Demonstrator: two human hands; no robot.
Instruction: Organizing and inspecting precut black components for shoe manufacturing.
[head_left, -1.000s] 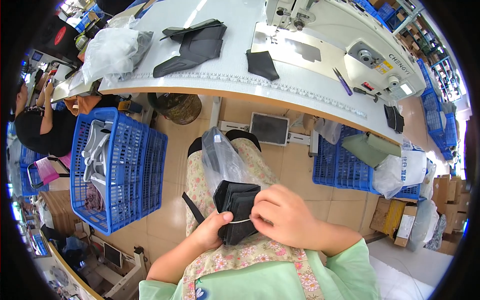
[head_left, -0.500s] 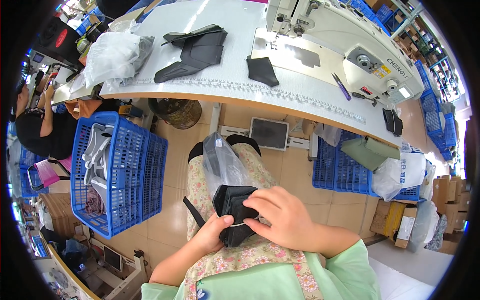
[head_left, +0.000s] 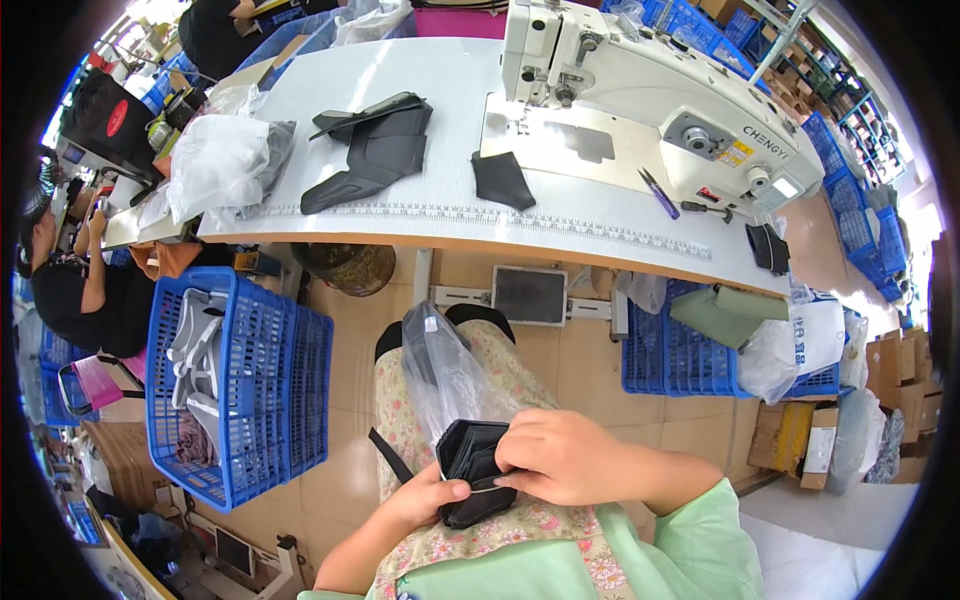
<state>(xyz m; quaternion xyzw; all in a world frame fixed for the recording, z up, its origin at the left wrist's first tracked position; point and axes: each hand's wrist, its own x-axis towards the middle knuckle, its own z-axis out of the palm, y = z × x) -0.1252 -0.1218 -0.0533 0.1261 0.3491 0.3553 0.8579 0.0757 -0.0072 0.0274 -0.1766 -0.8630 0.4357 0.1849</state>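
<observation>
Over my lap I hold a bundle of black fabric pieces [head_left: 466, 452], stacked in layers with a thin light band across it. My left hand [head_left: 428, 494] grips the bundle from its left side, thumb pressed on the front near the band. The fingers of my right hand [head_left: 556, 456] are closed on the bundle's right edge, by the band; their tips are partly hidden. A clear plastic bag [head_left: 448, 372] with something dark inside lies on my floral apron, just beyond the bundle. A black strap [head_left: 390, 454] sticks out beside my left wrist.
Ahead stands a sewing table [head_left: 330, 212] with a white sewing machine [head_left: 640, 110], black cut pieces [head_left: 376, 152], a smaller black piece [head_left: 502, 181] and purple-handled snips [head_left: 659, 194]. Blue baskets [head_left: 240, 390] stand at left, more [head_left: 660, 345] at right. A person [head_left: 90, 290] sits far left.
The view has tilted, so table and baskets sit lower in the picture. My right fingers have drawn together on the bundle's edge, and its layers fan apart at the top.
</observation>
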